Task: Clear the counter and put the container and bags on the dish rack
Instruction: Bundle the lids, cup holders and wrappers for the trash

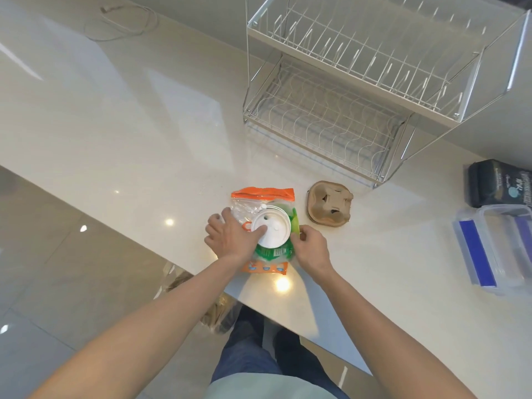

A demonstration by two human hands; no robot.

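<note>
Orange is banding the top and bottom edges of a clear plastic bag point(260, 197) that is lying flat near the front edge of the pale, glossy stone counter point(129, 125); a green plastic bag point(276, 250) is lying on top of it, and a round white plastic lid point(272, 230) with a small hole is sitting on the pile. The person's left hand point(230, 236) is resting on the left side of the pile, fingers spread over the clear bag and thumb pressing on the lid, not curled round anything. The right hand point(309, 247) is pinching the green bag's right edge between thumb and fingertips. Just right of the bags, a brown moulded cardboard cup carrier point(328, 204) is lying on the counter. Behind it, a two-tier wire dish rack point(345, 82) is standing against the wall, both tiers holding nothing. At the right edge of the counter, a clear rectangular plastic container with blue clips point(495, 249) is sitting well apart from the hands, and a black printed packet point(501, 182) is lying just beyond it. A white cable point(121, 21) is curling at the counter's far left corner.
</note>
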